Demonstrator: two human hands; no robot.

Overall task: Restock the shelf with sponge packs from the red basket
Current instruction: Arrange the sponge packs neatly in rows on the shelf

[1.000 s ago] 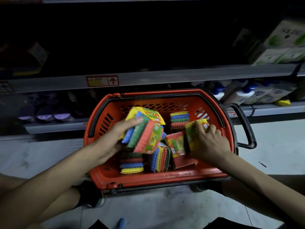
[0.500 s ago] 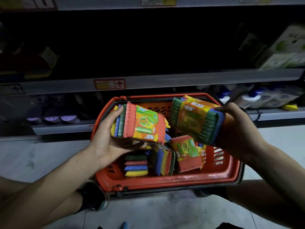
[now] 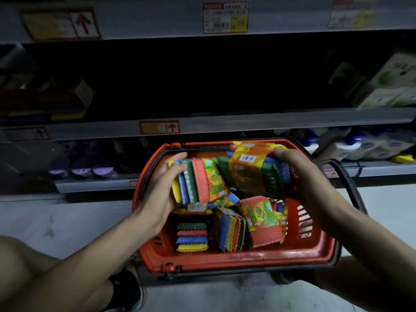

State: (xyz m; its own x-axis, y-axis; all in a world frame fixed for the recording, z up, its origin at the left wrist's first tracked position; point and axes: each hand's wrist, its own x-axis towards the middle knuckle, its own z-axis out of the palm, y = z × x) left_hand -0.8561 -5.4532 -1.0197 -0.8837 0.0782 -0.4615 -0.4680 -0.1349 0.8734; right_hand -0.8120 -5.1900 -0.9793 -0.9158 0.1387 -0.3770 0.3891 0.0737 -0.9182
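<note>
Two packs: I hold one in each hand, side by side, up over the red basket (image 3: 236, 260).
Left hand (image 3: 162, 194): my fingers curl round the left pack (image 3: 200, 181) of yellow, blue, green and red sponges.
Right hand (image 3: 308, 176): it wraps round the right pack (image 3: 254, 174).
Barcode (image 3: 247, 158): a white sticker on top of the right pack.
Pack words: green letters, too blurry to read.
Basket: more sponge packs (image 3: 261, 221) lie inside.
Shelf (image 3: 225, 122): it is just behind the basket.
Arrow label (image 3: 159, 127): it has a red arrow pointing up.
Price tag (image 3: 225, 18): it is up high, and I cannot read it.
</note>
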